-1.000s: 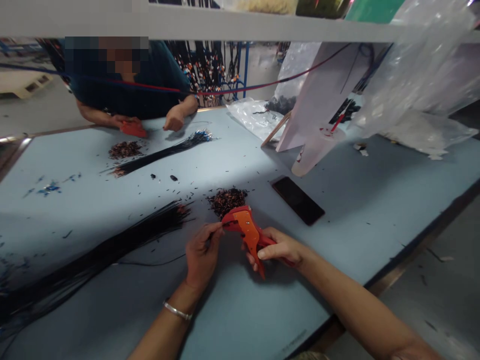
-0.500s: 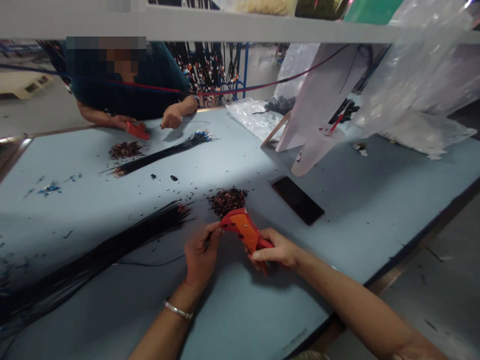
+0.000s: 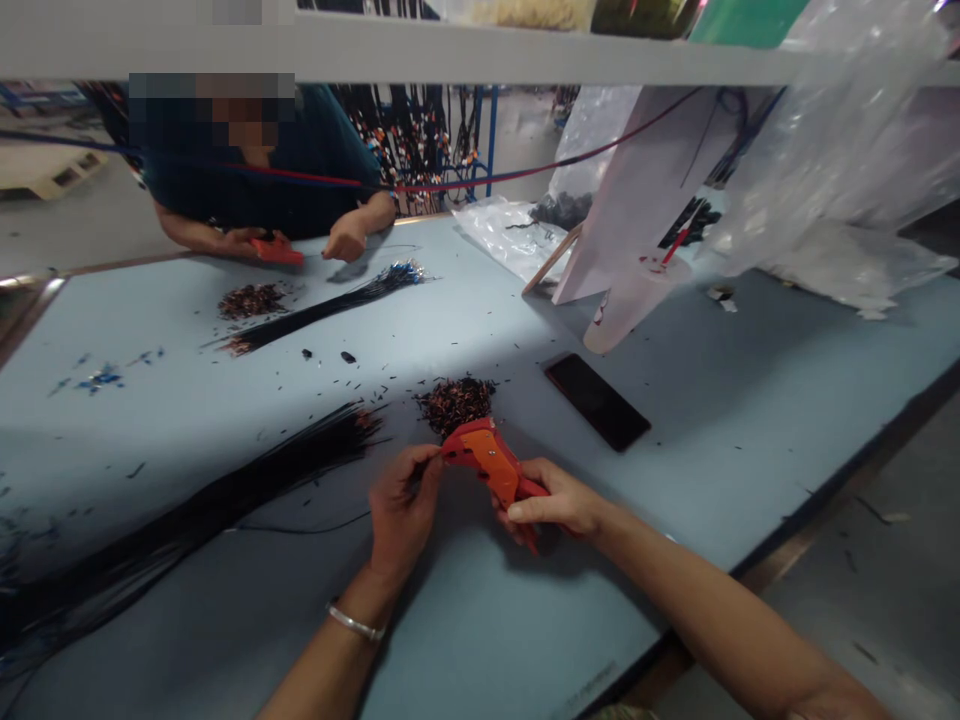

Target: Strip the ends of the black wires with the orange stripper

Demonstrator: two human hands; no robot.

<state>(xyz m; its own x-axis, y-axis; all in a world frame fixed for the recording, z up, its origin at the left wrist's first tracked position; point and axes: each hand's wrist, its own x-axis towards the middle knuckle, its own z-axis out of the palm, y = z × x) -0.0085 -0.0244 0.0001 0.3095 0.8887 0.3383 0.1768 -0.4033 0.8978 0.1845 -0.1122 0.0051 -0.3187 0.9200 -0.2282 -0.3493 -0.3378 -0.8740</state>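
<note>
My right hand [image 3: 551,502] is wrapped round the handles of a red and orange wire stripper [image 3: 489,455]. Its jaws point left, towards my left hand [image 3: 405,500], whose thumb and fingers pinch a thin black wire [image 3: 300,528] at the tool's mouth. The wire's tail runs out to the left over the table. Exactly how its tip sits in the jaws is too small to tell. Just beyond the tool lies a heap of dark and copper-coloured scraps [image 3: 456,402]. A thick bundle of black wires [image 3: 225,500] stretches along the left, copper-coloured ends towards the heap.
Across the table [image 3: 720,440] a co-worker [image 3: 259,190] holds a red tool [image 3: 277,250] beside another wire bundle [image 3: 322,308] and scrap pile [image 3: 251,300]. A phone [image 3: 598,402] and a plastic cup with a straw [image 3: 626,305] stand right of centre. A shelf [image 3: 480,58] crosses above.
My hands and the wire stripper stay almost in place. The co-worker's red tool has tilted to lie more level.
</note>
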